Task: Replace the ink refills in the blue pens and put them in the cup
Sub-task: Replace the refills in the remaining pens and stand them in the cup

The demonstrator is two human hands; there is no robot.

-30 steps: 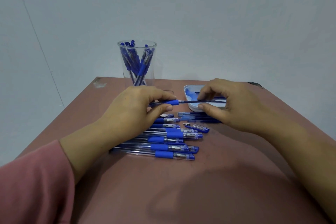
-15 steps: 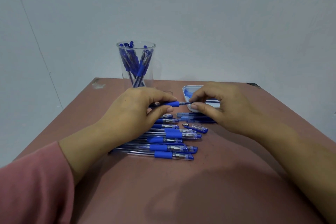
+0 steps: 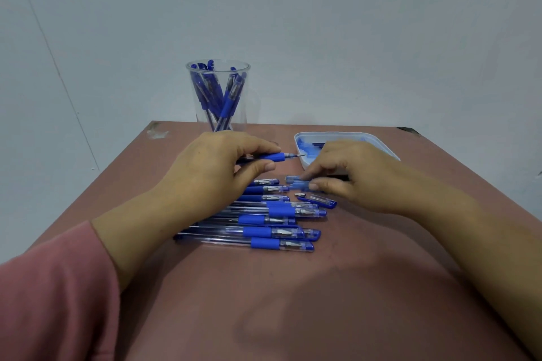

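Pink sleeve [image 3: 52, 302] at the far left of my feed, with a bare forearm beyond it. Left hand [image 3: 211, 167] is raised just above the counter [image 3: 322, 302], fingers and thumb curled round an uncapped blue pen [image 3: 272, 157]. The pen's blue grip and metal tip stick out to the right, roughly level, pointing toward the tray.

Behind that hand, at the counter's far edge, the clear cup [image 3: 218, 97] stands upright with a bunch of blue pens leaning inside.

Below and just right of the left hand, a row of blue pens [image 3: 264, 220] lies side by side on the brown counter, caps to the right, most touching their neighbours. Off the row's far end I note a loose blue cap [image 3: 319, 201] and a small metal tip piece [image 3: 299, 195] just beside it, both flat on the counter.

Right hand [image 3: 352, 182] is low over the counter, fingers curled down. Its thumb and forefinger pinch the loose refills [image 3: 296, 183], which lie between the row and the tray. I cannot tell how many it grips.

Far right: white tray [image 3: 337, 134], blue-stained inside, its near side hidden by the right hand.
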